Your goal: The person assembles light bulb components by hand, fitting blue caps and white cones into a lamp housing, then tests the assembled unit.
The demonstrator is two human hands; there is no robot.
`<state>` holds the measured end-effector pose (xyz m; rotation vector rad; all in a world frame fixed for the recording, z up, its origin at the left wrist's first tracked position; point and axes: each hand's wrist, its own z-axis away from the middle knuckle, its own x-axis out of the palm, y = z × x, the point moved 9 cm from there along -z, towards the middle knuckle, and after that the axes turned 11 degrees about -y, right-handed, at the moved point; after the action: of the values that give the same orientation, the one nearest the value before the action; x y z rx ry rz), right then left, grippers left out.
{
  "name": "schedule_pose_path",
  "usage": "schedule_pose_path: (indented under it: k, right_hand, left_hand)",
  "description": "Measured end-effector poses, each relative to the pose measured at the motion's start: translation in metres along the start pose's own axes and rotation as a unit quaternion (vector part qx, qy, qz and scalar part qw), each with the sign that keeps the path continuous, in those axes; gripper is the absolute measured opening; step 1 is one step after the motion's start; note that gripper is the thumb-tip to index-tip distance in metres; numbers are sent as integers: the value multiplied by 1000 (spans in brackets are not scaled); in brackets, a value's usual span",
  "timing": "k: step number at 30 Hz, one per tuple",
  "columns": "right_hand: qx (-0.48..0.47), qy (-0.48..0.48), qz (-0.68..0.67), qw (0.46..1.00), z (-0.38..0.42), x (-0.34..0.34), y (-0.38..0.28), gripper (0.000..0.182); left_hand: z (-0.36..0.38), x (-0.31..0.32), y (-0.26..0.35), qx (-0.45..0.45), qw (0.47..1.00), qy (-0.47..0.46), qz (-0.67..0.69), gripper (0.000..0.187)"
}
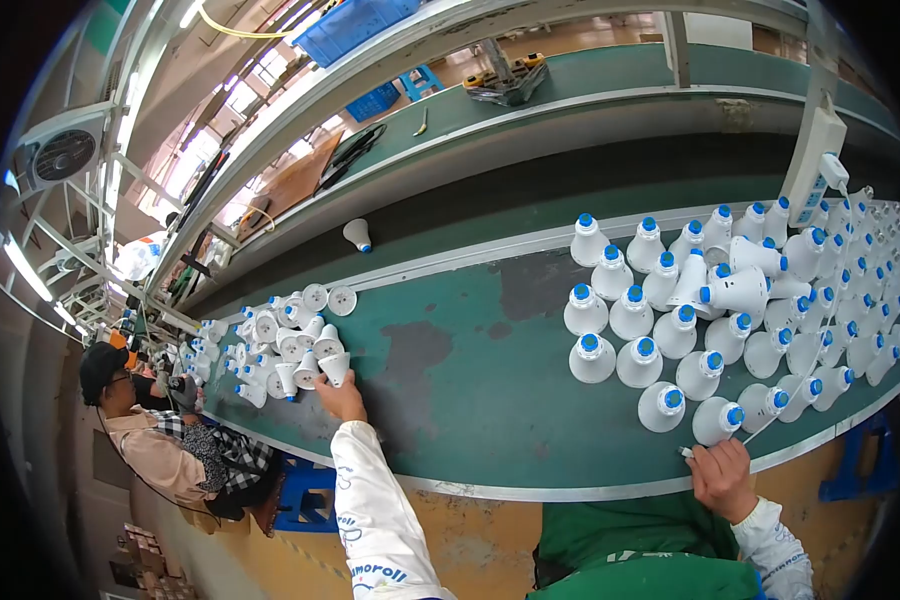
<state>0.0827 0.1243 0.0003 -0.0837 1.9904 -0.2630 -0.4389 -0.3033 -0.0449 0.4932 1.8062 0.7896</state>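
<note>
Left grip [342, 399]: held one white cone [334, 368], toward surface's [520, 420] left end. Right grip [725, 480]: held small white-tipped item [686, 452], near edge.

Long white tube lights [27, 268] glare far left of the left hand [342, 400]; fisheye distortion bows the green metal-edged worktop [470, 410] beneath it.

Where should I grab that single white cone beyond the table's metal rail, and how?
Probably by its narrow neck, just behind the blue cap, coming from the near side: the white cone appears to lie on its side, cap toward you, its wide end facing away.
</note>
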Motion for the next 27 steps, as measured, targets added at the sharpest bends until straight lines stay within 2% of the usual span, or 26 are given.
schedule_pose_path:
  k: [1,3,4,5,7,8,9,13,15,17,21,23,24,26,27]
  right_hand:
    - [0,5,0,1000,1,-1,1,22]
    - [5,-4,1,1000,-1,-4,1,21]
    - [6,-14,1,1000,-3,-4,0,20]
    - [17,-18,6,1000,-3,-4,2,20]
    - [4,2,5,1000,-1,-5,1,17]
    - [6,5,1,1000,0,-5,1,16]
    - [9,10,-2,1000,1,-5,2,16]
    - [3,36,-54,998,7,-7,6,13]
    - [13,41,-90,995,9,-16,6,13]
    - [23,72,-138,988,9,-32,2,14]
    - [27,94,-161,982,9,-46,-4,14]
    - [27,96,-163,982,9,-48,-6,15]
    - [28,93,-163,982,8,-48,-6,16]
    - [28,102,-167,980,7,-44,-6,19]
    - [36,105,-169,979,7,-43,-5,19]
  left_hand:
    - [9,1,5,2,1000,-2,1,67]
    - [43,16,52,153,959,-127,200,53]
    - [82,7,97,175,952,-182,175,48]
    - [104,2,114,176,949,-194,178,48]
    - [158,23,152,241,876,-387,157,49]
    - [188,20,177,297,854,-421,79,50]
    - [219,18,203,353,821,-450,2,50]
    - [325,15,262,482,665,-571,3,50]
    - [363,15,281,510,623,-593,-1,49]
    - [401,14,295,596,565,-568,-61,46]
    - [445,21,309,651,545,-524,-74,43]
    - [441,29,308,605,614,-504,-56,42]
    - [445,31,306,609,608,-506,-58,42]
    - [440,37,299,543,646,-535,-34,42]
    - [443,38,297,545,641,-539,-38,42]
